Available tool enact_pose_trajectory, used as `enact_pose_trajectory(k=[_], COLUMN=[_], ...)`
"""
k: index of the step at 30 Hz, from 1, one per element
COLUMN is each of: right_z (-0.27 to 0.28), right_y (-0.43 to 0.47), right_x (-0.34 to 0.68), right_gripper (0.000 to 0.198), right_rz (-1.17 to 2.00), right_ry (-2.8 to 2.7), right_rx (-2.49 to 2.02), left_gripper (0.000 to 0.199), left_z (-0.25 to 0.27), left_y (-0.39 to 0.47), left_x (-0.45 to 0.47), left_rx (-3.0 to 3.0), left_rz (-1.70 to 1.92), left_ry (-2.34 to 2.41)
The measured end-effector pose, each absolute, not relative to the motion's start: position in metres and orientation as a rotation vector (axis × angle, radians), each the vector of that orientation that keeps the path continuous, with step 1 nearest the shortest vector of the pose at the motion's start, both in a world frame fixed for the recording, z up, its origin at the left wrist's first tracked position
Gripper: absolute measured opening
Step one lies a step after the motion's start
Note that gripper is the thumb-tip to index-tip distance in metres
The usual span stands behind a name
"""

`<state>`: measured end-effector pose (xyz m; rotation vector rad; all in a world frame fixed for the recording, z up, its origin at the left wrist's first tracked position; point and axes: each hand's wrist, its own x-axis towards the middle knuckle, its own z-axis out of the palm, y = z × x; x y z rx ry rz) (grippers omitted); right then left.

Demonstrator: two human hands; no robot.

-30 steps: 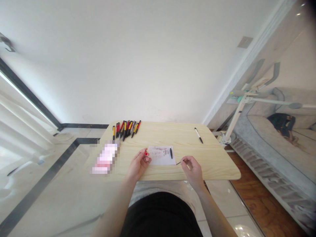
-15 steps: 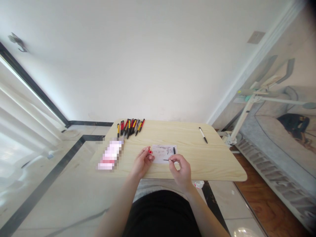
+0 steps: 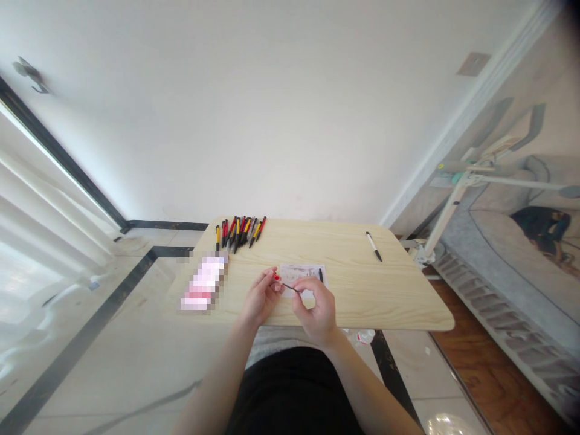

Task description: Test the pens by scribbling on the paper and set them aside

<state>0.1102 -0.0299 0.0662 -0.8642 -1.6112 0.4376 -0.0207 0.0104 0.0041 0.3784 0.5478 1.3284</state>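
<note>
My left hand (image 3: 264, 294) is closed round a small red piece (image 3: 276, 278), likely a pen barrel; most of it hides in the fingers. Pinched between thumb and forefinger of my right hand (image 3: 316, 302) is a thin dark pen refill (image 3: 290, 287), its tip pointing left and close to the red piece. Below both hands lies a printed sheet of paper (image 3: 301, 272), partly covered by the right hand. A short black pen part (image 3: 321, 275) rests on the sheet's right side.
Several red, yellow and grey pens (image 3: 238, 232) lie in a heap at the table's back left. A white and black pen (image 3: 374, 246) lies alone on the right. A pixelated pinkish object (image 3: 203, 281) is on the left of the wooden table (image 3: 353, 290).
My right hand has moved left with the refill, bringing its tip close to the red piece. My left hand has stayed nearly in place.
</note>
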Motion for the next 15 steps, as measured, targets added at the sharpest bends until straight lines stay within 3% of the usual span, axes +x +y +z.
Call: enact_pose_trajectory(k=[15], right_z=[0.0694], right_y=[-0.0308], right_x=[0.109], right_gripper=[0.01], right_rz=[0.436], right_ry=[-1.607], right_rx=[-0.86], left_gripper=[0.015], left_z=[0.0056], left_y=[0.0097], left_x=[-0.0196], left_rx=[0.423], left_rz=[1.325], left_ry=[0.562])
